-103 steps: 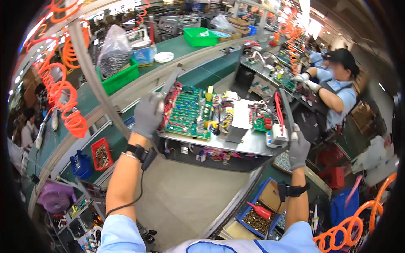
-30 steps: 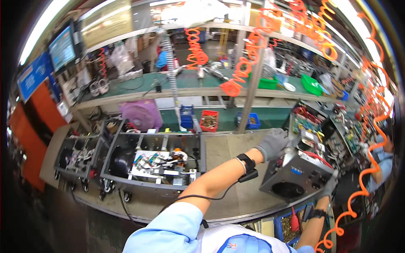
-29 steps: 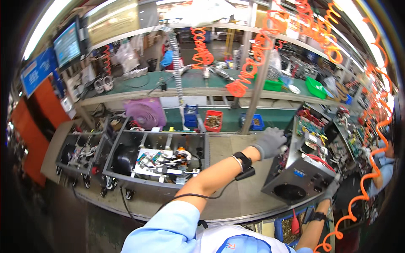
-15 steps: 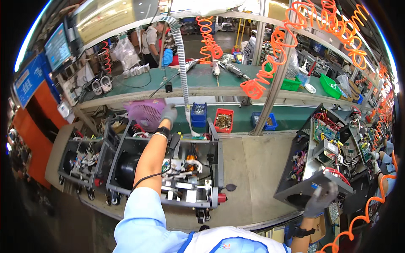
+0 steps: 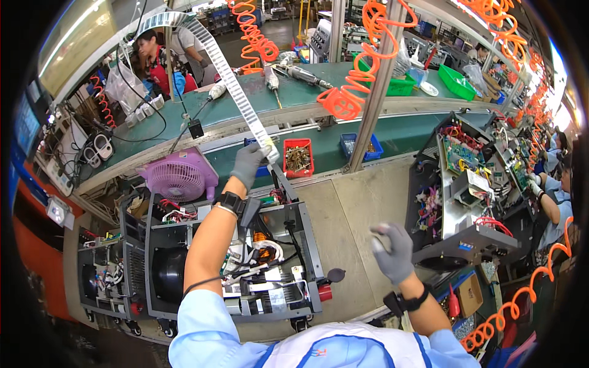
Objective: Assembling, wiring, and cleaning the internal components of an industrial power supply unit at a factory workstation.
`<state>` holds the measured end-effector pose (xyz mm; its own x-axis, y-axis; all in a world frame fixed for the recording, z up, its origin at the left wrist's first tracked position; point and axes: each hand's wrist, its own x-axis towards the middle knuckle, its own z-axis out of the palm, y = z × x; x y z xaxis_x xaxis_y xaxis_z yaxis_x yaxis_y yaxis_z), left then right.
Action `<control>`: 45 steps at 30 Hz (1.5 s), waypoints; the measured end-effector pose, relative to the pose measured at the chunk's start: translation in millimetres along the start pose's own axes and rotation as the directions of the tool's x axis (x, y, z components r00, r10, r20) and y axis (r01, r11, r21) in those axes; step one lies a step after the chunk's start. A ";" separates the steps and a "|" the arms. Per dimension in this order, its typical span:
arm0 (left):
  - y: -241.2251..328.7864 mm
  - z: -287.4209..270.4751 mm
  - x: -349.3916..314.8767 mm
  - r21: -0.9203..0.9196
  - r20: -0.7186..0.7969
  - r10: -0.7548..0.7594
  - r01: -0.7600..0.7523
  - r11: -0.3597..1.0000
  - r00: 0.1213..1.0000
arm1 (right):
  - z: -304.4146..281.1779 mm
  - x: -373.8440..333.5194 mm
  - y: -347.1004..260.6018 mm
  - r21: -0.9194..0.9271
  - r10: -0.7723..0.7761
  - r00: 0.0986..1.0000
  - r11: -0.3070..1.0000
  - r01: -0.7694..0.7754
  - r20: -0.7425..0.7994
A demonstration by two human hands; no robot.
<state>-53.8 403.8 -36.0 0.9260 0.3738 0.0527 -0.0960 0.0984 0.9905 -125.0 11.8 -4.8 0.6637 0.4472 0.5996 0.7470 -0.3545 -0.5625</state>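
Note:
My left hand (image 5: 247,164), in a grey glove, is closed at the lower end of a long white ladder-patterned strip (image 5: 228,80) that hangs from above. Below that forearm stands a dark grey open machine housing (image 5: 311,245) with wires, white connectors and a black round part inside. My right hand (image 5: 392,250), also gloved in grey, is raised over the bench, its thumb and fingers apart and loosely bent, with nothing visible in it. A blue bin (image 5: 262,172) is partly hidden behind my left hand; a red bin of screws (image 5: 299,158) sits just right of it.
A purple fan (image 5: 179,176) stands behind the housing, and a smaller open housing (image 5: 104,276) is at left. At right is another open unit (image 5: 460,202) with circuit boards. Orange coiled hoses (image 5: 362,67) hang around a metal post (image 5: 374,92). Co-workers are nearby.
My left hand has gone from beside the fan to the strip's end, which has lifted. My right hand has left the right-hand unit and moved leftward. The view has shifted.

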 end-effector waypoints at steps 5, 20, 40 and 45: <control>41.3 64.2 -54.5 -0.148 0.194 0.076 -0.047 0.988 0.978 | 33.0 75.5 -16.4 0.108 -0.123 0.991 0.987 0.118 0.046; 112.4 85.6 -163.2 -0.051 0.252 -0.004 0.017 0.999 0.968 | 53.4 98.6 -54.4 0.557 -0.017 0.995 0.830 -0.043 0.103; 88.2 92.1 -161.7 -0.280 0.180 0.016 0.035 0.959 0.984 | 52.9 90.0 -66.9 0.515 -0.175 0.979 0.832 0.206 -0.109; 89.0 91.6 -168.5 -0.320 0.138 0.035 0.011 0.947 0.990 | 47.0 87.7 -80.1 0.451 -0.211 0.976 0.866 0.215 -0.060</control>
<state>-184.9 265.0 54.9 0.9635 0.2463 0.1047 -0.1978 0.3921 0.8984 -128.5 118.0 66.0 0.4921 0.4621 0.7378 0.7723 0.1595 -0.6149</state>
